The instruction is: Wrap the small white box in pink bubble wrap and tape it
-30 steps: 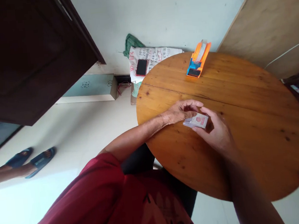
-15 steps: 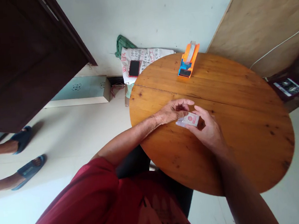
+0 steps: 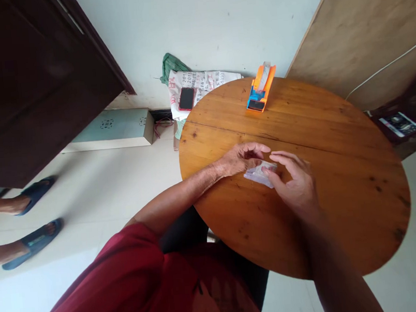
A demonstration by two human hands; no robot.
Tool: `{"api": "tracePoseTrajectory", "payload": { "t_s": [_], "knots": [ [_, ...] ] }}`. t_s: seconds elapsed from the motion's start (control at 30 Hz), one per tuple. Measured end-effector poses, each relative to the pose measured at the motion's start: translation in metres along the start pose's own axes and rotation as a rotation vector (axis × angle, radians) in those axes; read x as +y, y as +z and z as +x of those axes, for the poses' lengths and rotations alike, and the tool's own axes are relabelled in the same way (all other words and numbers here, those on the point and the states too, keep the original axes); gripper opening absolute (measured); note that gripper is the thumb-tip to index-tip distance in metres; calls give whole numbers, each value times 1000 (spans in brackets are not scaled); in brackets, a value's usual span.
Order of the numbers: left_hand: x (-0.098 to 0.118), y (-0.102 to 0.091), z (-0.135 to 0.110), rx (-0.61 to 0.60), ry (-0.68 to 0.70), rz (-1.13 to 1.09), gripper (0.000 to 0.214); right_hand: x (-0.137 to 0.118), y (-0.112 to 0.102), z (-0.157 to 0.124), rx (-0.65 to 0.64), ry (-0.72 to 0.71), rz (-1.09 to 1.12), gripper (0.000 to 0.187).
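Observation:
A small clear plastic box point(image 3: 258, 175) with a whitish face is held tilted just above the round wooden table. My left hand point(image 3: 242, 159) grips its upper left edge with the thumb, while the fingers arch over behind it. From the right, my right hand point(image 3: 295, 180) has its thumb tip on the face of the box. Its index finger stretches toward the left fingertips, and its other fingers curl behind, partly hidden. Glare and the thumb cover most of the print on the box.
An orange and blue tape dispenser point(image 3: 261, 87) stands near the far edge of the wooden table point(image 3: 343, 202). Beyond it, a phone point(image 3: 187, 98) lies on a printed white sack point(image 3: 208, 80). Another person's slippered feet point(image 3: 37, 241) are at left, near a dark door point(image 3: 34, 84).
The box has tilted, so its red print no longer shows clearly. My right thumb has moved up onto its face. The other person's feet have shifted slightly.

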State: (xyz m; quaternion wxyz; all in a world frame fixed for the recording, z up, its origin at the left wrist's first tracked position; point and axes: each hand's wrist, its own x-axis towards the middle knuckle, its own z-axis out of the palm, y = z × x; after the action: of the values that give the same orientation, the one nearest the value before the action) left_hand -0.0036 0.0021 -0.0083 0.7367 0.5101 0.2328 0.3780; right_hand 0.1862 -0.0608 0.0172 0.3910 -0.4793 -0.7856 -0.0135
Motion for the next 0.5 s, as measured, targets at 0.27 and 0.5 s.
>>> {"api": "tracePoseTrajectory", "payload": {
  "t_s": [0.27, 0.5],
  "knots": [
    [-3, 0, 2, 3, -8, -63, 38, -2, 4, 2, 55, -51, -25, 9],
    [-2, 2, 1, 11, -53, -147, 35, -6, 1, 2, -28, 68, 54, 16]
  ]
}}
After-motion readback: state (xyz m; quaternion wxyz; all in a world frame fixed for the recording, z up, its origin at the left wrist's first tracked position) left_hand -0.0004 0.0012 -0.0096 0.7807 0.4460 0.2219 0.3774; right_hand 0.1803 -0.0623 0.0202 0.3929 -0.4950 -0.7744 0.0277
